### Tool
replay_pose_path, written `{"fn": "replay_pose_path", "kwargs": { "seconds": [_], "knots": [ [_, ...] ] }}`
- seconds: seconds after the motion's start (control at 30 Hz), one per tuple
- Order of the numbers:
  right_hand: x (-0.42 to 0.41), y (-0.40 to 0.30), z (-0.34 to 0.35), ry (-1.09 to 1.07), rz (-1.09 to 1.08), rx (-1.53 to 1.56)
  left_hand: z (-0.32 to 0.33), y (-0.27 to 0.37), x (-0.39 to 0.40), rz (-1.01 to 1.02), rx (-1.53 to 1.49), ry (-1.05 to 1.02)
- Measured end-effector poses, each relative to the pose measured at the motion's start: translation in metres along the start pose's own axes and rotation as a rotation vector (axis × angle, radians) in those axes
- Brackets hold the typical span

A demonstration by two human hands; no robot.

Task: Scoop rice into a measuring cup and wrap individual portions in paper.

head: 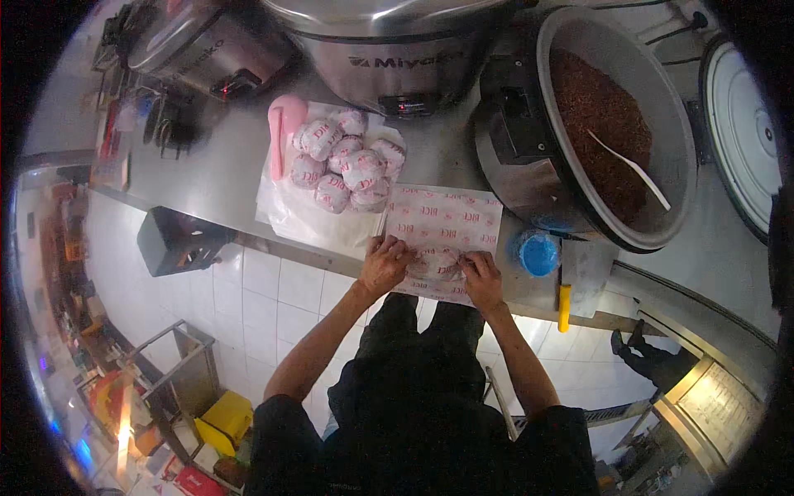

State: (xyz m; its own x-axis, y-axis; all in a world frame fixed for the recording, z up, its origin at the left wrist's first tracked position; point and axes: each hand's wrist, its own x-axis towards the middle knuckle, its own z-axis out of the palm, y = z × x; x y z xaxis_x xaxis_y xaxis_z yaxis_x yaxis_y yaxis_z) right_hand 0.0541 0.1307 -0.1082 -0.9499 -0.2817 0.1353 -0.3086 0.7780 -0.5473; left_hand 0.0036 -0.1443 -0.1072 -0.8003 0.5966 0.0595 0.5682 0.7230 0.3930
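Observation:
A paper-wrapped bundle lies near the front edge of a printed sheet of wrapping paper on the steel counter. My left hand pinches the paper at the bundle's left end. At its right end, the fingers of my right hand grip the paper too. Up and to the left, several wrapped rice bundles sit piled on a stack of wrapping sheets. A pink scoop rests on that stack beside the pile. What the bundle holds is hidden by its wrapping.
Behind stand closed Miyako cookers. To the right, an open cooker holds brown grain-like food and a white spoon. A blue cup and a yellow-handled cleaver lie nearby. Another person's legs show at right.

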Motion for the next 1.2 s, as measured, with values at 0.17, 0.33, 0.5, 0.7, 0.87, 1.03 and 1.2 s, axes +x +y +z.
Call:
{"fn": "replay_pose_path", "kwargs": {
  "seconds": [0.17, 0.33, 0.5, 0.7, 0.87, 1.03, 1.2],
  "knots": [
    [-0.001, -0.016, -0.029, -0.141, -0.05, -0.055, -0.029, 0.001, -0.003, 0.106, -0.017, -0.074],
    [-0.006, -0.002, -0.019, -0.253, -0.056, -0.12, -0.021, -0.006, -0.005, 0.13, -0.057, -0.131],
    [0.018, 0.003, -0.019, -0.116, -0.057, 0.076, -0.005, -0.006, 0.005, 0.027, -0.206, -0.015],
    [0.058, 0.005, -0.023, -0.218, 0.162, 0.184, -0.009, -0.004, 0.038, -0.197, -0.453, -0.09],
    [0.07, -0.007, -0.01, -0.104, 0.328, 0.075, -0.008, 0.006, 0.061, -0.277, -0.457, -0.125],
    [0.08, -0.023, -0.016, -0.003, 0.079, -0.012, 0.002, 0.0, 0.055, -0.214, -0.221, -0.03],
    [0.074, -0.012, -0.059, -0.437, 0.291, 0.779, -0.046, 0.007, 0.033, -0.251, -0.94, -0.333]
  ]
}}
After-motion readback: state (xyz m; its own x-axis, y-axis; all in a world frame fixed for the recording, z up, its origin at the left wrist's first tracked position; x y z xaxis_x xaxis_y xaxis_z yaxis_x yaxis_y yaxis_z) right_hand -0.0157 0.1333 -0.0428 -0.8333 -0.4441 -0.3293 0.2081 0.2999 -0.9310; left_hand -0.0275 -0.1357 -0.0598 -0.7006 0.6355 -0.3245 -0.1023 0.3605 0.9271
